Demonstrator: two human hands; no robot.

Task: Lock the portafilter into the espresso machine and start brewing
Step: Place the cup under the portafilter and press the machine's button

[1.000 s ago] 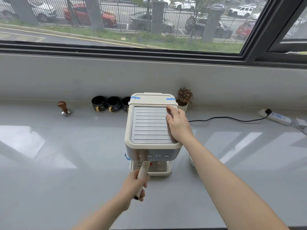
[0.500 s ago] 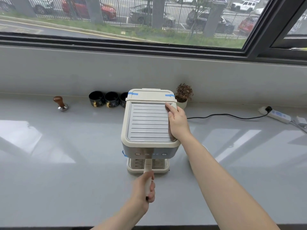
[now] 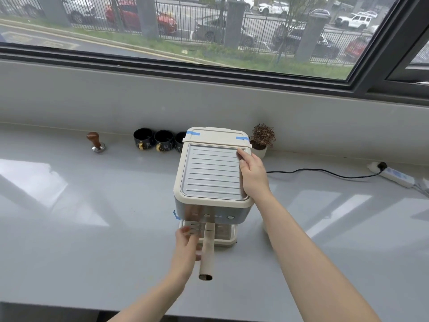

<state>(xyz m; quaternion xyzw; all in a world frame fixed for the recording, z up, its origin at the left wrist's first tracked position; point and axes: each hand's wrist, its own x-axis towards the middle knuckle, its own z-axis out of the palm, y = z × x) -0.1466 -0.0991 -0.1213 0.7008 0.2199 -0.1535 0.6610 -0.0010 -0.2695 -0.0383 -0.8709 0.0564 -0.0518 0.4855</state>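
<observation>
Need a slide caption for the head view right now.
Right hand steadies the espresso machine; open left hand sits beside the portafilter handle.

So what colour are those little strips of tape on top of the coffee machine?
Blue. The tape strips sit at the cream machine's back corners, clearest in the head view.

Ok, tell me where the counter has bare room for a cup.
Widest: left of the espresso machine, in front of the tamper and black cups. Also right, between right forearm and power strip. Crowded by the portafilter handle.
</observation>
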